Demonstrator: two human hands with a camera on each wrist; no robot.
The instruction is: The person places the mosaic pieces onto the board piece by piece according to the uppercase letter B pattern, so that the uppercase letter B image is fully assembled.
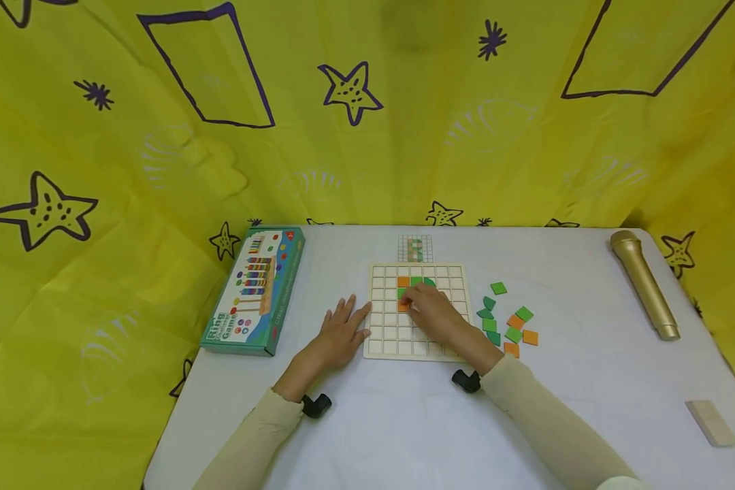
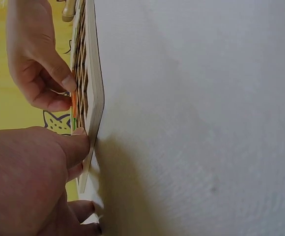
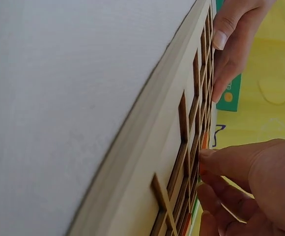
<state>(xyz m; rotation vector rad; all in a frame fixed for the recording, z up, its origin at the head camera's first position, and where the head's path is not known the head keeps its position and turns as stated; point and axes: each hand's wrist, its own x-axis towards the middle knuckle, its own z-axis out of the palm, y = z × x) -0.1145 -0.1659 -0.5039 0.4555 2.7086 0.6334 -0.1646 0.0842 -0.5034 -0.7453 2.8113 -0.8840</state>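
Beige sleeves (image 1: 245, 442) lie nearest, on the near side of the grid board (image 1: 389, 347), one toward its left corner and one toward its right. Farthest left of the board, well apart from it on the desk (image 1: 392, 429), is a teal-edged game box (image 1: 251, 292). Just left of the board, the left hand (image 1: 341, 335) rests palm down, its fingers straight and spread, their tips touching the board's left edge. On the board, left of its middle, an orange tile (image 1: 403, 307) sits at the tips of the right hand (image 1: 436, 314); the left wrist view shows thumb and fingers curled together on it in what looks like a pinch, though I cannot tell whether it is fully seated in its cell. That relation matters most: the tile is directly under the right fingers, off the hand's left side, so the right hand is the nearer one, while the left lies across on the board's other side. Being square, the tile has no long axis. Beyond it on the board are a green tile (image 1: 401, 293), then a row of an orange corner tile (image 1: 403, 281), a green square (image 1: 416, 280) and a rounded green piece (image 1: 429, 281). Just beyond the board's far edge lies a pattern card (image 1: 415, 248). Right of the board are scattered loose pieces (image 1: 530, 337), green and orange; well farther right lie a gold microphone (image 1: 645, 284) and, nearer than the board, a wooden block (image 1: 712, 422).
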